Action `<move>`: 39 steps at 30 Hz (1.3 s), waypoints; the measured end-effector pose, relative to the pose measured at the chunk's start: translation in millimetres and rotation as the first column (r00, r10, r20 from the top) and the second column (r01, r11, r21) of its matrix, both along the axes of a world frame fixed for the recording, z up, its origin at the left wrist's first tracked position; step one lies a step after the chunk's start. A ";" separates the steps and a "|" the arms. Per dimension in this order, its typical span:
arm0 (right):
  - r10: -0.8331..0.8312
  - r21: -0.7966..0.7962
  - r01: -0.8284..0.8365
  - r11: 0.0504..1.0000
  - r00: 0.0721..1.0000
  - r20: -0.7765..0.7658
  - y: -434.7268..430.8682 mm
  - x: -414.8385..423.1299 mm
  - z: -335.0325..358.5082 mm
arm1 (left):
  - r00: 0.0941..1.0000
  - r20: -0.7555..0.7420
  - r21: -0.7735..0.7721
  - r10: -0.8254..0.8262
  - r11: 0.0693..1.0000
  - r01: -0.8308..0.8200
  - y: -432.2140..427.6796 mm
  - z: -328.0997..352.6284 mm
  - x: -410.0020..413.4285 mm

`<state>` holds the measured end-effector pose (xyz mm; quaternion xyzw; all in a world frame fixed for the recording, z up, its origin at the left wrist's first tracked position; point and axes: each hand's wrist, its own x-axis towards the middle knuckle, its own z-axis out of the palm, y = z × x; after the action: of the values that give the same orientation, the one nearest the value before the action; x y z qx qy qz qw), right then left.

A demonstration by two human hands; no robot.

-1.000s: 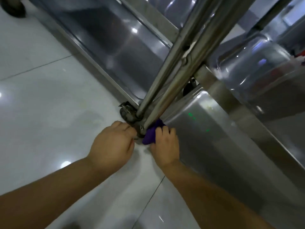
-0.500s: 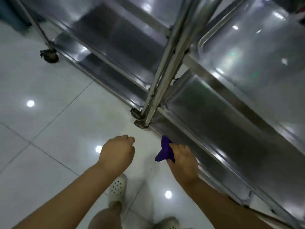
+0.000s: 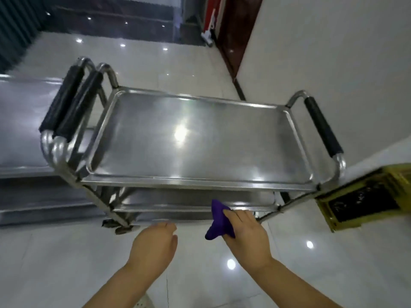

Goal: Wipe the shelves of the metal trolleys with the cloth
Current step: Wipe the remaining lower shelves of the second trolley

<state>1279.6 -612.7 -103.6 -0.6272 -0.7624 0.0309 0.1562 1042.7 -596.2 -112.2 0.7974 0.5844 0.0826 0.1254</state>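
Head: cloth bunched in right hand; lower shelves half-hidden.

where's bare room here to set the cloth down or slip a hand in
The top shelf is bare rim to rim, between the left handle and right handle. The floor before it is bare too. The slot over the lower shelf is low. Crowded at left, where a second trolley stands close beside it.

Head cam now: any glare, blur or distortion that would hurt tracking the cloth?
Head view: light glare blooms on the top shelf and dots the floor; motion blur smears the yellow object at right and the second trolley at left; the purple cloth in the right hand reads clearly.
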 end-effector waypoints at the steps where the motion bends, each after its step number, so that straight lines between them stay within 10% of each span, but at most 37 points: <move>1: -0.032 0.026 0.033 0.999 0.999 -0.008 -6.8 25.3 5.6 | 0.999 0.005 0.012 -0.032 0.999 0.032 3.6 8.3 25.3; 12: -0.265 0.149 0.248 0.957 0.959 0.104 -91.0 348.2 56.2 | 0.907 0.271 -0.073 -0.321 0.933 0.352 -23.6 82.8 403.7; 22: -0.060 0.226 0.007 0.974 0.971 0.231 -31.0 493.4 87.1 | 0.749 0.635 -0.511 0.192 0.831 0.220 48.4 125.6 573.6; 31: -0.064 0.240 0.018 0.971 0.981 0.184 89.2 577.7 98.1 | 0.669 0.731 -0.373 0.134 0.899 0.227 172.5 161.5 662.0; 39: -0.016 0.233 0.037 0.972 0.995 -0.094 209.7 652.2 108.6 | 0.777 0.630 -0.250 0.016 0.951 0.183 270.3 166.6 716.6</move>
<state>1931.9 -402.9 4.9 -0.6124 -0.7443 -0.0330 0.2643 1759.3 -325.9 54.4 0.7219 0.4788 0.2474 0.4340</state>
